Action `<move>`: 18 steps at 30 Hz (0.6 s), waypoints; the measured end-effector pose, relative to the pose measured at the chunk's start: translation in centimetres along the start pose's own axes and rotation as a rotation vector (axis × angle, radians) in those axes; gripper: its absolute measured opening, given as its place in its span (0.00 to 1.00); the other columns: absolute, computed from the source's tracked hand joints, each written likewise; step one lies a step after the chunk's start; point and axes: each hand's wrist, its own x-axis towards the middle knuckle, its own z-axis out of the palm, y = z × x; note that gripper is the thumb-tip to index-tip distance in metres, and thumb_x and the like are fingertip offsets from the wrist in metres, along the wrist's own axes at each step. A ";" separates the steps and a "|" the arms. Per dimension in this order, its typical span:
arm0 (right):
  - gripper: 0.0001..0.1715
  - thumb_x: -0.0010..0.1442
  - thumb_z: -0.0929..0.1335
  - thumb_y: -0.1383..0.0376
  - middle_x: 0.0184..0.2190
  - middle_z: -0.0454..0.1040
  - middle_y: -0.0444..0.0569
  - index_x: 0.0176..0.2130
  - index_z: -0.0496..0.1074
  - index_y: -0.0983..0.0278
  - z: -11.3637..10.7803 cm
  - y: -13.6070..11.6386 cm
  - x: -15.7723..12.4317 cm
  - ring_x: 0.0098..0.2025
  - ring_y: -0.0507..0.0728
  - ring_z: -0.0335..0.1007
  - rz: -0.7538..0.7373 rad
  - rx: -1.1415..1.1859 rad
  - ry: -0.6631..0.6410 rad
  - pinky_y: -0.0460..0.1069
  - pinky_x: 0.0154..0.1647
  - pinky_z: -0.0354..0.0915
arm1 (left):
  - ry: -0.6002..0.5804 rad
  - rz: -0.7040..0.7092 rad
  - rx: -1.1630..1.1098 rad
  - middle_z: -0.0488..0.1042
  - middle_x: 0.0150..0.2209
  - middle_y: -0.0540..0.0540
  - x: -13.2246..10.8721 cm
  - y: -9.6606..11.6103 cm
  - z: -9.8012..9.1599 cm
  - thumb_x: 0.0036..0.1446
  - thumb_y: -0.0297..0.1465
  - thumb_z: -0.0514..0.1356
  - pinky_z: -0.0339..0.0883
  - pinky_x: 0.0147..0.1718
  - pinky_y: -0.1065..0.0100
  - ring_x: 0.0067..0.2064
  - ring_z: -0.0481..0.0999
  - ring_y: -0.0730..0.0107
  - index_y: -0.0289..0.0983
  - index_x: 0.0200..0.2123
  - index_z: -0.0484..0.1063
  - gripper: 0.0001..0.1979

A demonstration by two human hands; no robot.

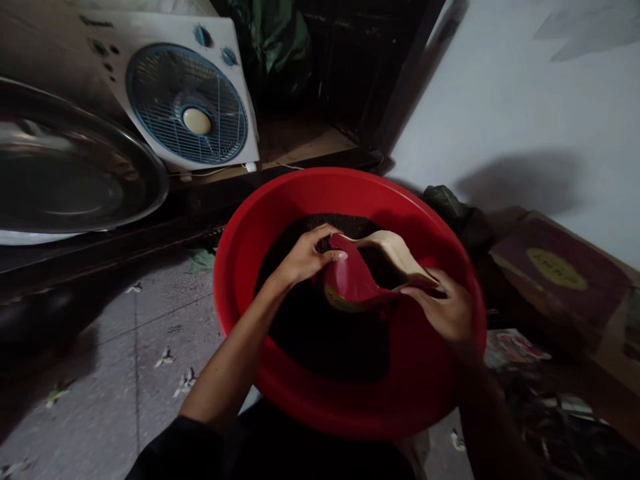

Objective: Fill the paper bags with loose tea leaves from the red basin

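A red paper-like bag (350,277) with a pale inner side is held with its mouth spread wide over a big red plastic basin (350,413). My left hand (313,253) pinches the bag's left rim, thumb on the outside. On the opposite rim, my right hand (445,303) grips the edge with thumb and fingers. Part of a yellow mark shows low on the bag. Dark, loose, granular material (330,347) lies in the basin beneath and around the bag. Shadow hides what the bag holds and its lower end.
A white box fan (195,120) stands on a low ledge behind the basin, beside a large shiny metal bowl (65,167). To the right sit a dark red cardboard box (560,267) and scattered clutter. Small pale scraps (185,383) lie on the tiled floor.
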 end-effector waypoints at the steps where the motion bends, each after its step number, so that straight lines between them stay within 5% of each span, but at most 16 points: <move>1: 0.23 0.54 0.73 0.45 0.33 0.80 0.48 0.37 0.76 0.61 0.1 -0.3 0.0 0.33 0.57 0.77 0.018 0.023 -0.035 0.50 0.33 0.73 | -0.012 0.001 -0.002 0.74 0.37 0.47 0.0 0.0 -0.1 0.54 0.41 0.67 0.66 0.41 0.67 0.40 0.73 0.68 0.36 0.37 0.73 0.14; 7: 0.20 0.57 0.72 0.49 0.24 0.77 0.46 0.26 0.75 0.61 0.5 -1.2 -0.3 0.26 0.55 0.73 0.009 0.063 0.028 0.49 0.30 0.70 | 0.028 0.009 0.039 0.71 0.31 0.48 0.0 -0.1 0.1 0.59 0.43 0.63 0.64 0.36 0.68 0.35 0.71 0.69 0.35 0.31 0.72 0.16; 13: 0.14 0.60 0.71 0.53 0.31 0.80 0.47 0.34 0.77 0.61 0.5 -0.9 -0.4 0.33 0.57 0.77 -0.042 0.090 -0.020 0.49 0.35 0.71 | 0.080 0.101 0.115 0.73 0.31 0.47 -0.2 0.2 1.0 0.61 0.44 0.60 0.65 0.38 0.66 0.35 0.71 0.68 0.36 0.30 0.70 0.17; 18: 0.13 0.62 0.70 0.60 0.23 0.74 0.43 0.27 0.72 0.61 0.6 -1.8 -0.7 0.25 0.53 0.71 -0.144 0.047 -0.004 0.46 0.28 0.66 | -0.016 0.046 0.044 0.75 0.36 0.47 -0.4 0.5 0.6 0.57 0.39 0.65 0.66 0.40 0.67 0.38 0.73 0.68 0.36 0.35 0.73 0.12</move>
